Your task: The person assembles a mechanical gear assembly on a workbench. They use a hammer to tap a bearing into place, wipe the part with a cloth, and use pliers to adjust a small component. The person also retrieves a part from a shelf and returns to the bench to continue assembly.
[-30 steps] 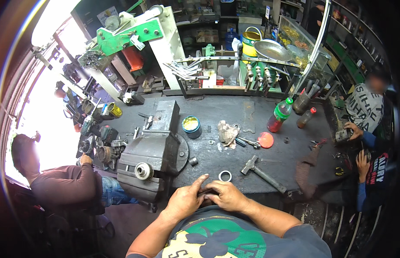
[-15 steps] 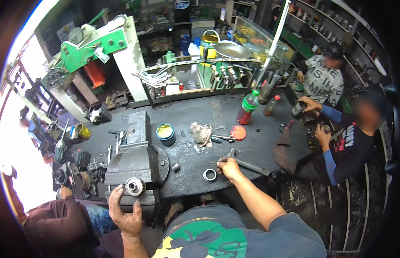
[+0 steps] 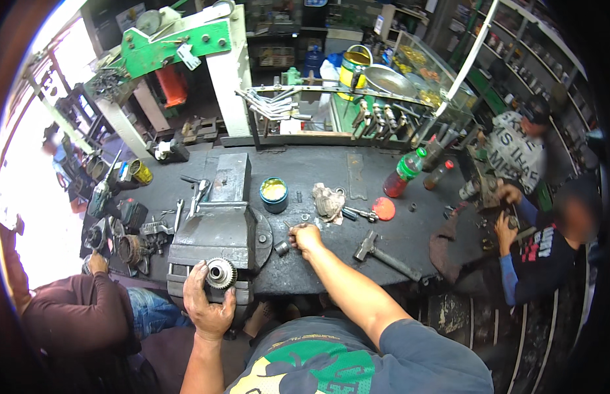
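**Gear at the vise, small part on the bench**

While the left hand [image 3: 206, 308] wraps around the near end of the grey bench vise [image 3: 219, 240], its fingers curl beside a toothed steel gear [image 3: 221, 273] seated at the vise's front, a grip that seems meant to steady the gear against the heavy casting. The right hand [image 3: 306, 238] reaches forward onto the dark workbench [image 3: 331, 177], fingers bunched narrowly as if pinching something small; what it pinches cannot be told. Just left of that hand lies a short metal sleeve [image 3: 282, 248], cylindrical and dull grey, apart from the fingers.

Further out sit a round tin of yellowish grease [image 3: 274, 194], a crumpled rag [image 3: 328, 202], a red lid [image 3: 383, 209], a steel hammer [image 3: 383, 253] lying flat and a green bottle [image 3: 404, 172] standing upright. The bench top looks oily and scuffed; the vise is matte cast metal with blunt edges. Two other people work at the bench's right end, another at its left.
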Tool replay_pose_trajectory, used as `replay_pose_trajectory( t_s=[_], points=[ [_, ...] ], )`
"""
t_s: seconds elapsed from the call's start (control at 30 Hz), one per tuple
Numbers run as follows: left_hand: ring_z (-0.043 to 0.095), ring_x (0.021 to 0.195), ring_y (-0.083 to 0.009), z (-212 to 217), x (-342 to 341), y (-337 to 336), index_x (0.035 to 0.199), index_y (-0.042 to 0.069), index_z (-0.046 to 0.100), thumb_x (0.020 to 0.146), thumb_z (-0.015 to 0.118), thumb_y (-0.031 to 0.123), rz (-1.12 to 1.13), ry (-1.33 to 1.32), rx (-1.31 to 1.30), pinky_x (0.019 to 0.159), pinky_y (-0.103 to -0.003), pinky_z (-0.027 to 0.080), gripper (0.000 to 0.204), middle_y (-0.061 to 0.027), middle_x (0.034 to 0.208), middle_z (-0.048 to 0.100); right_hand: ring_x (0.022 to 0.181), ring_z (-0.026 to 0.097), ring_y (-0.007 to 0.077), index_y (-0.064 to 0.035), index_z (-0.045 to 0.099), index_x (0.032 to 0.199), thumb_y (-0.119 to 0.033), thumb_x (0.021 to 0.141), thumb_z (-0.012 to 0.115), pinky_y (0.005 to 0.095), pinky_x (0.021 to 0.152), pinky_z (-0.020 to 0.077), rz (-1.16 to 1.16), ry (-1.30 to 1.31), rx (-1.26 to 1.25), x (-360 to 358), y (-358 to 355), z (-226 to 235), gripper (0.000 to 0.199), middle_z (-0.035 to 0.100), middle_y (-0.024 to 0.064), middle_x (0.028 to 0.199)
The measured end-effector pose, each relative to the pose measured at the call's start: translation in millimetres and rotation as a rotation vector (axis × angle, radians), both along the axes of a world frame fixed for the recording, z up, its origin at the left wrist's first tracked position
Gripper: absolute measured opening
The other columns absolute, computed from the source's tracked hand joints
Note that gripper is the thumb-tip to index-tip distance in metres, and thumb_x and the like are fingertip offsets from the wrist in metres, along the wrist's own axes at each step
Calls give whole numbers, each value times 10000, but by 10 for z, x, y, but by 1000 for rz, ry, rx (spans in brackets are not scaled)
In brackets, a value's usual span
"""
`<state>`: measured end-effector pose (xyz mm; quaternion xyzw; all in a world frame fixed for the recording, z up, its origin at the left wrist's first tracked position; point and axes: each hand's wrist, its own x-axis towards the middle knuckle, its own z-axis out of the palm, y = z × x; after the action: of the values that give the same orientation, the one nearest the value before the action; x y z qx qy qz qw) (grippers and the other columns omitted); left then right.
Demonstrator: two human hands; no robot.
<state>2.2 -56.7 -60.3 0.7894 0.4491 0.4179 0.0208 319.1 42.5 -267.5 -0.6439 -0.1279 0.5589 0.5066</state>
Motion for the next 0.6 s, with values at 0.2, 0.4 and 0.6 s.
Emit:
replay_pose_trajectory(
  t_s=[0.2,0.4,0.6],
  points=[
    [679,1325,-453,-29,28,-98,1497,-42,604,845,847,206,117,14,3,1181,-520,515,738,-243,1436,710,1103,754,376,-53,737,1371,-298,951,881,490,966,611,507,-979,168,-41,90,413,507,787,193,1174],
    [667,1340,-461,-133,46,-120,1534,-49,566,899,817,310,169,-10,19,1194,-529,501,771,-256,1458,694,1392,573,378,-177,737,1456,-177,993,731,536,1142,490,663,-1722,228,1325,44,406,463,692,149,1378],
    [585,1432,-478,-15,521,-349,1598,-4,475,996,768,353,219,-57,294,1218,-574,474,758,-302,1562,575,1127,674,477,-3,702,1295,-15,928,684,495,1004,577,190,-1212,660,1995,132,1076,368,679,219,1178]
  ],
)
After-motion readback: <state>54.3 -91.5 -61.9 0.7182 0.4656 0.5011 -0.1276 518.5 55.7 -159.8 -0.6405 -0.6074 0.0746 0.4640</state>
